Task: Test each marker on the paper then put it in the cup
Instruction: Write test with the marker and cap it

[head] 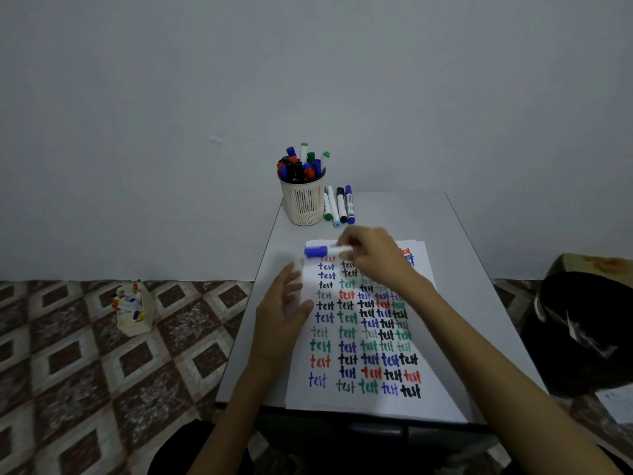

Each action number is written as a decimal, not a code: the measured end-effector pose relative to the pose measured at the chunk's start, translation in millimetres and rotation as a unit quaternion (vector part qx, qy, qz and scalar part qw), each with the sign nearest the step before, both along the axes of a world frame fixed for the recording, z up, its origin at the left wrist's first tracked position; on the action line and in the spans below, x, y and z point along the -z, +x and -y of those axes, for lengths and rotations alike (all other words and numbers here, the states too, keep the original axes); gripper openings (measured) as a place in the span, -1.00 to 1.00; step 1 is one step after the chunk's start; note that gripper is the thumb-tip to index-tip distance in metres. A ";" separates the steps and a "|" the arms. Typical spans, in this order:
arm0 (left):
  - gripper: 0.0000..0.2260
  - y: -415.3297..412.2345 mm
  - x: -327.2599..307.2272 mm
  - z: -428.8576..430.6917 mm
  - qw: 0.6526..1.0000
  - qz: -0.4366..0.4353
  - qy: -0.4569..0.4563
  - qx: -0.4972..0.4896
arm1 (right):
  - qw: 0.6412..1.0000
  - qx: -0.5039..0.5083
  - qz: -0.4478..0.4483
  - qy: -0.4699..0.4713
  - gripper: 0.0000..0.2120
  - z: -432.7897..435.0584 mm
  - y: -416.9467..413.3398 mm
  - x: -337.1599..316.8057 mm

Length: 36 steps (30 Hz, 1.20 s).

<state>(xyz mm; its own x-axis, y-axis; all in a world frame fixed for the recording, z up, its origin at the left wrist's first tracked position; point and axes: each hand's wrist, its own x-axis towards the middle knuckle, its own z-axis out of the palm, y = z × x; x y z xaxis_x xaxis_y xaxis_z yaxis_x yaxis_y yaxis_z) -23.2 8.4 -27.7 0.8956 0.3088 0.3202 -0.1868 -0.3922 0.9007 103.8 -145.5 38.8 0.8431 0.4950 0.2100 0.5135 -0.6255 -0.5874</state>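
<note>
Our forearms reach in from 6 o'clock over the small grey table [394,210]. Our left hand [284,313] lies with fingers straight and loosely spread at the 9 o'clock edge of the paper [442,389], gripping nothing; we judge it pins the sheet so it cannot slide under a pen. Our right hand [373,255] hovers over the paper's 12 o'clock end, fingers pinching the white barrel of a blue marker [325,250] held level, blue end toward 9 o'clock. Blur hides whether that end is a cap or a bare tip. This marker is near the mesh cup [305,204], which stands at the table's 11 o'clock corner, crowded with blue, green, red and black pens, caps up. Four more markers [339,205] lie side by side at the cup's 3 o'clock, probably waiting their turn. The sheet is nearly filled with the word "test", row upon row in blue, black, red and green, some faint, which suggests weak pens. Print on the lying markers' barrels is too small to read. On the floor at 9 o'clock sits a cream box [132,310] of other pens.
</note>
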 end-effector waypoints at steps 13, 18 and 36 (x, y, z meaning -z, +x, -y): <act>-0.61 4.9 7.6 -0.4 0.989 -0.012 0.145 0.031 | 0.931 0.025 0.221 0.289 -0.35 -82.8 112.7 -125.1; -0.61 6.0 8.4 -0.5 0.993 -0.015 0.110 0.040 | 0.942 0.079 0.291 0.146 -0.34 -100.5 128.1 -103.8; -0.63 6.9 7.2 -1.1 0.995 -0.011 0.089 0.046 | 0.993 0.020 -0.060 -0.102 -0.54 -19.7 147.3 15.1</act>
